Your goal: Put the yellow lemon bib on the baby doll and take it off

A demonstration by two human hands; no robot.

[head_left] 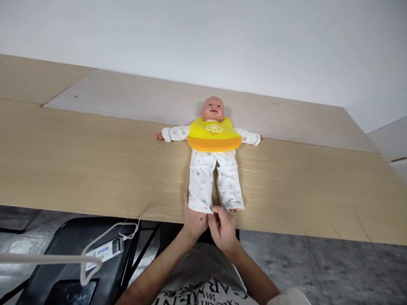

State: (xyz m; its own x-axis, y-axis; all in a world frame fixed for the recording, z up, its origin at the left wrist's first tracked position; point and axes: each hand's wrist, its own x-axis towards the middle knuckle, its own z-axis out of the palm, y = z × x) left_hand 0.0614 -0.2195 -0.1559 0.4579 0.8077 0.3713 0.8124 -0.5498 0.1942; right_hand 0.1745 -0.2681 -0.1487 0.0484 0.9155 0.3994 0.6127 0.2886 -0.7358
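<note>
A baby doll (213, 109) lies on its back on the table, arms spread out to both sides. It wears a yellow silicone bib (214, 131) with an orange pocket, and white patterned trousers (201, 182). My left hand (195, 222) is at the hem of the trouser leg on the left; its fingers are hidden under or inside the cloth, with one digit showing along the outer side. My right hand (222, 228) pinches the inner corner of that same hem. A bit of the doll's foot (234, 210) shows below the other trouser leg.
The wooden table (95, 161) runs wide to both sides, with a paler panel (133, 95) along the white wall. At the lower left stands a black chair (79, 231) bearing a white power bank (104, 253) with a cable (47, 259) and a dark phone (71, 292).
</note>
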